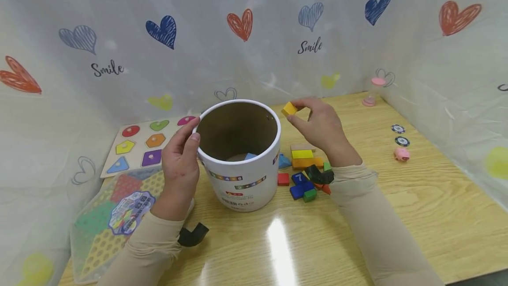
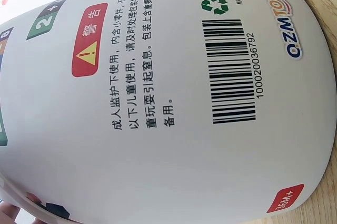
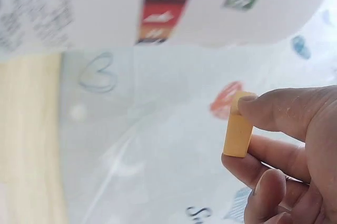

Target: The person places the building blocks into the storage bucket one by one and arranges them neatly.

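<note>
Hand [image 1: 180, 164] on bucket [image 1: 255, 191], block [image 1: 250, 156] apparently inside

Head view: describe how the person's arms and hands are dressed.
The left sleeve and right sleeve are long, plain beige, and wrinkled around the cuffs. A black, angular piece juts out at the left wrist and another at the right wrist. The left hand and right hand are bare, without gloves.

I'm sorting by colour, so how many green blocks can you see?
2: the nearer green block at the front of the pile, the farther green block near the right sleeve. More may hide in the bucket.
</note>
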`<action>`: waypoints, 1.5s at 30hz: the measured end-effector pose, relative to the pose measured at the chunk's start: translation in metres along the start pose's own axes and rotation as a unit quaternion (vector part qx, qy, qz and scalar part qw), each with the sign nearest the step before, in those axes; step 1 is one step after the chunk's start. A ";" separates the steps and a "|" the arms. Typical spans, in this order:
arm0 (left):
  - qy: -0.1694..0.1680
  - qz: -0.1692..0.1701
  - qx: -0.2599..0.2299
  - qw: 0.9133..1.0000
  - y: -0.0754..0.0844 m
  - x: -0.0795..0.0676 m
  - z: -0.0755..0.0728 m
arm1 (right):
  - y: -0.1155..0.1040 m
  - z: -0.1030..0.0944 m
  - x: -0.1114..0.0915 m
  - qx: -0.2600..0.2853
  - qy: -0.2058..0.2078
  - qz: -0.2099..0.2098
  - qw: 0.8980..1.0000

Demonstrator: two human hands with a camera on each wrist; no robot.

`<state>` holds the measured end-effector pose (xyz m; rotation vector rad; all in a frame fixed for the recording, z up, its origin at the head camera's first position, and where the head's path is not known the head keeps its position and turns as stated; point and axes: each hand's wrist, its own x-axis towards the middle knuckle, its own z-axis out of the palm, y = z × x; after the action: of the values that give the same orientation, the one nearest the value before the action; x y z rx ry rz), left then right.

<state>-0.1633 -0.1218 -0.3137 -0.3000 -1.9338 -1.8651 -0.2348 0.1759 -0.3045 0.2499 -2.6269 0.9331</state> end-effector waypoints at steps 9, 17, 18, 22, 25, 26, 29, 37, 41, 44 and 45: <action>0.004 0.003 0.004 1.000 0.006 -0.002 0.002 | -0.034 -0.023 -0.024 0.091 0.047 -0.097 0.990; 0.002 -0.003 -0.001 1.000 0.005 0.000 0.002 | -0.054 -0.023 -0.038 0.125 0.018 -0.148 0.981; 0.002 -0.004 0.000 1.000 0.005 0.000 0.002 | -0.054 -0.022 -0.038 0.126 0.016 -0.148 0.981; 0.000 -0.002 0.002 1.000 0.005 -0.001 0.002 | -0.053 -0.022 -0.037 0.123 0.016 -0.145 0.982; -0.001 0.001 0.000 1.000 0.006 0.000 0.002 | -0.048 -0.025 -0.034 0.120 0.023 -0.135 0.983; -0.003 0.003 -0.001 1.000 0.006 0.000 0.002 | -0.044 -0.026 -0.032 0.119 0.024 -0.129 0.984; -0.005 0.006 0.005 1.000 0.007 0.000 0.002 | -0.028 -0.026 -0.022 0.092 0.007 -0.098 0.991; -0.006 -0.006 0.017 1.000 0.003 -0.002 0.000 | 0.043 -0.004 0.007 -0.117 -0.186 0.040 0.975; -0.005 -0.014 0.010 1.000 -0.011 0.001 -0.004 | 0.077 0.012 0.011 -0.135 -0.261 0.080 0.952; -0.004 -0.014 0.006 1.000 -0.013 0.001 -0.004 | 0.092 0.022 0.012 -0.150 -0.289 0.095 0.941; -0.004 -0.012 0.007 1.000 -0.010 0.001 -0.004 | 0.094 0.024 0.012 -0.152 -0.295 0.099 0.938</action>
<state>-0.1678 -0.1262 -0.3226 -0.2829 -1.9635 -1.8670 -0.2785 0.2324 -0.3719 0.2134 -3.3553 0.5431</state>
